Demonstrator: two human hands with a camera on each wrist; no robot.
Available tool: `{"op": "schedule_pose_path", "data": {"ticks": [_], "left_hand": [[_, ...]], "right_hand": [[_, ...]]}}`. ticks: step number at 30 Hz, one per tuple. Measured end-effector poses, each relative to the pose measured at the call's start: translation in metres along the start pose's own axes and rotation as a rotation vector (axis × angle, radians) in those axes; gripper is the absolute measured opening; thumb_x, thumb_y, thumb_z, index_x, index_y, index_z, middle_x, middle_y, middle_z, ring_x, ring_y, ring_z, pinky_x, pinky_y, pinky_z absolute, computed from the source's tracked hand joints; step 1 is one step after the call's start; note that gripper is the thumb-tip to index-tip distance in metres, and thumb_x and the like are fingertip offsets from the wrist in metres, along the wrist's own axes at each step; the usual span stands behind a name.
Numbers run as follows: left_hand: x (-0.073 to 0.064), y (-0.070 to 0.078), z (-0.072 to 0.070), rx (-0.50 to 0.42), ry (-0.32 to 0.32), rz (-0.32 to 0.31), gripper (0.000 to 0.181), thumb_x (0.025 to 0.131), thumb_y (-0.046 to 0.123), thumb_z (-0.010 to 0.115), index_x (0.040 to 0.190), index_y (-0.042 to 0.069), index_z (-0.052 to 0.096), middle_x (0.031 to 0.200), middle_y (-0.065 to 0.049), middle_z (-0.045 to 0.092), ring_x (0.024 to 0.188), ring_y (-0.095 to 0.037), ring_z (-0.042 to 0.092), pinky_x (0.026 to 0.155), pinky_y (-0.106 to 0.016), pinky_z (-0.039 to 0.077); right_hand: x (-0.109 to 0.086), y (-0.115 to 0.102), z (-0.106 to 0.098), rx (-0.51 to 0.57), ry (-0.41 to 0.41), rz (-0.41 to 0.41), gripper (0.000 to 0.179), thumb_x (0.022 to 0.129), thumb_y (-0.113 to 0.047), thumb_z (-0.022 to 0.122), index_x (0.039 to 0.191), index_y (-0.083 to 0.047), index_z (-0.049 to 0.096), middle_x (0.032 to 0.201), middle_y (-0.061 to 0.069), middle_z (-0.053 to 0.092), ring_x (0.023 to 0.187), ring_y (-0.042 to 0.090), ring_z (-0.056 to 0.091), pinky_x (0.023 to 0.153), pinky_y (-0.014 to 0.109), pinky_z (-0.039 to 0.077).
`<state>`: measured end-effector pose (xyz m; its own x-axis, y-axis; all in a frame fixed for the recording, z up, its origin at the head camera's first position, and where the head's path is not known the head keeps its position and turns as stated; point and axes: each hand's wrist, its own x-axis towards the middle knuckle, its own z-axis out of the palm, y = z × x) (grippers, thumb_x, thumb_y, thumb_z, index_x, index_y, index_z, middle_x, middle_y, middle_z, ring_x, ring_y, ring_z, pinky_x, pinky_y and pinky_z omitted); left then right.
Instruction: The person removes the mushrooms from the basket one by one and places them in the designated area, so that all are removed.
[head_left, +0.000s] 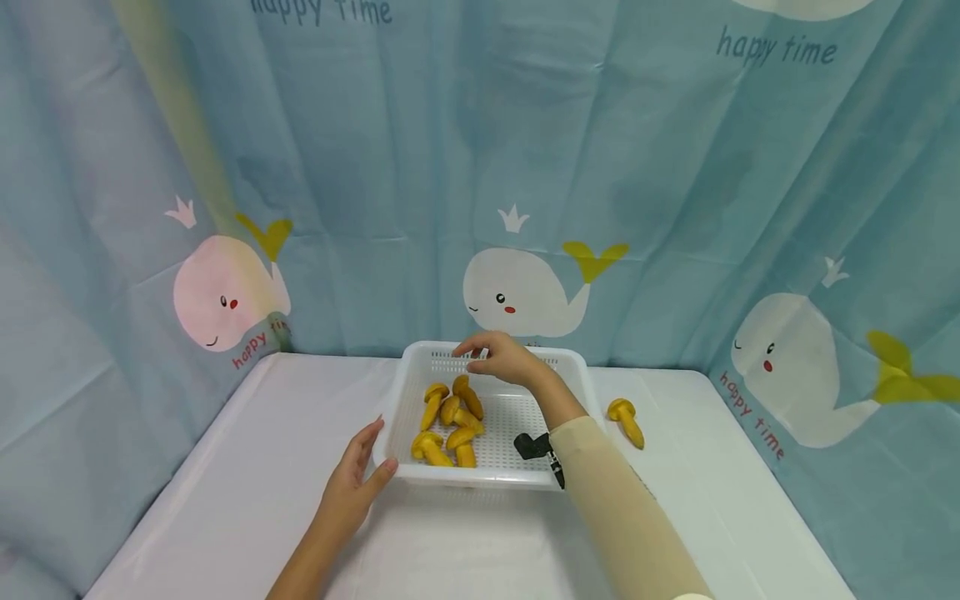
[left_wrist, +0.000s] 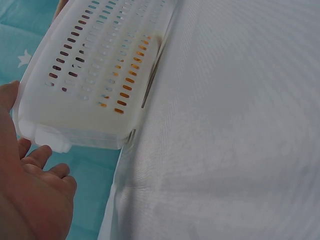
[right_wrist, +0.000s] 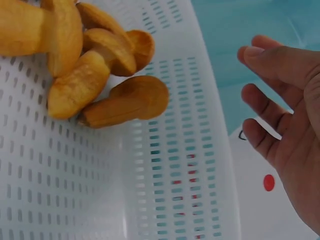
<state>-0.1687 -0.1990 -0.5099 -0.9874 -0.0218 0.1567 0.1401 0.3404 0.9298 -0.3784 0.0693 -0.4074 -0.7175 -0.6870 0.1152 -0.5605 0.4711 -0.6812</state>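
Observation:
A white perforated plastic basket [head_left: 495,477] stands on the table with several yellow-brown mushrooms [head_left: 459,414] lying in its left half. At its near left corner my left hand [head_left: 352,479] holds the rim, thumb on the front side and fingers along the left side. In the left wrist view, fingers of that left hand [left_wrist: 37,190] curl below the rim of the basket [left_wrist: 75,107]. Above the far rim hovers my right hand [head_left: 502,358], fingers loosely bent and nothing in them. The right wrist view shows this right hand [right_wrist: 292,95] apart from the mushrooms [right_wrist: 125,102].
One more mushroom [head_left: 626,422] lies on the white table [head_left: 697,500], right of the basket. A blue curtain [head_left: 420,167] with whale prints hangs close behind the table and along both sides. A black device [head_left: 536,447] is on the right wrist, over the basket.

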Motion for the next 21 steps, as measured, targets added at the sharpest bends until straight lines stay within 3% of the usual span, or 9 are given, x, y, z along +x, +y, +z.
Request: {"op": "schedule_pose_path", "data": {"ticks": [5, 11, 13, 17, 21], "left_hand": [[0.000, -0.001, -0.003, -0.004, -0.015, 0.010, 0.068, 0.103, 0.028, 0.065, 0.160, 0.023, 0.029, 0.170, -0.001, 0.022, 0.158, -0.029, 0.017, 0.119, -0.044, 0.022], [0.005, 0.000, -0.007, -0.016, -0.017, 0.016, 0.068, 0.103, 0.027, 0.065, 0.160, 0.024, 0.028, 0.171, 0.002, 0.021, 0.158, -0.024, 0.014, 0.111, -0.008, 0.022], [0.004, 0.000, -0.007, -0.009, -0.019, 0.013, 0.069, 0.102, 0.028, 0.065, 0.160, 0.022, 0.029, 0.171, 0.001, 0.021, 0.158, -0.025, 0.014, 0.112, -0.009, 0.021], [0.001, -0.001, -0.005, -0.005, -0.021, -0.001, 0.068, 0.102, 0.027, 0.066, 0.160, 0.021, 0.030, 0.170, -0.002, 0.022, 0.158, -0.028, 0.015, 0.118, -0.026, 0.021], [0.001, -0.002, -0.002, -0.014, -0.019, 0.005, 0.067, 0.102, 0.026, 0.066, 0.159, 0.023, 0.031, 0.170, -0.004, 0.022, 0.158, -0.030, 0.015, 0.116, -0.017, 0.021]], "right_hand": [[0.006, 0.003, 0.006, -0.002, -0.030, 0.026, 0.028, 0.099, -0.014, 0.068, 0.124, -0.026, 0.073, 0.128, 0.000, 0.069, 0.109, 0.018, 0.058, 0.090, 0.036, 0.055], [0.014, -0.001, 0.007, -0.059, -0.066, 0.005, 0.028, 0.099, -0.011, 0.069, 0.122, -0.027, 0.074, 0.127, -0.008, 0.069, 0.121, 0.025, 0.061, 0.102, 0.038, 0.053], [0.014, -0.001, 0.009, -0.073, -0.088, 0.014, 0.029, 0.098, -0.010, 0.069, 0.121, -0.027, 0.074, 0.128, -0.005, 0.069, 0.120, 0.025, 0.060, 0.100, 0.036, 0.054], [0.012, 0.002, 0.016, -0.065, -0.159, 0.040, 0.029, 0.099, -0.009, 0.067, 0.122, -0.025, 0.074, 0.131, 0.003, 0.069, 0.117, 0.022, 0.057, 0.096, 0.032, 0.055], [0.012, 0.009, 0.021, -0.055, -0.205, 0.036, 0.029, 0.099, -0.008, 0.067, 0.126, -0.018, 0.073, 0.131, 0.004, 0.069, 0.115, 0.021, 0.057, 0.096, 0.032, 0.055]]}}
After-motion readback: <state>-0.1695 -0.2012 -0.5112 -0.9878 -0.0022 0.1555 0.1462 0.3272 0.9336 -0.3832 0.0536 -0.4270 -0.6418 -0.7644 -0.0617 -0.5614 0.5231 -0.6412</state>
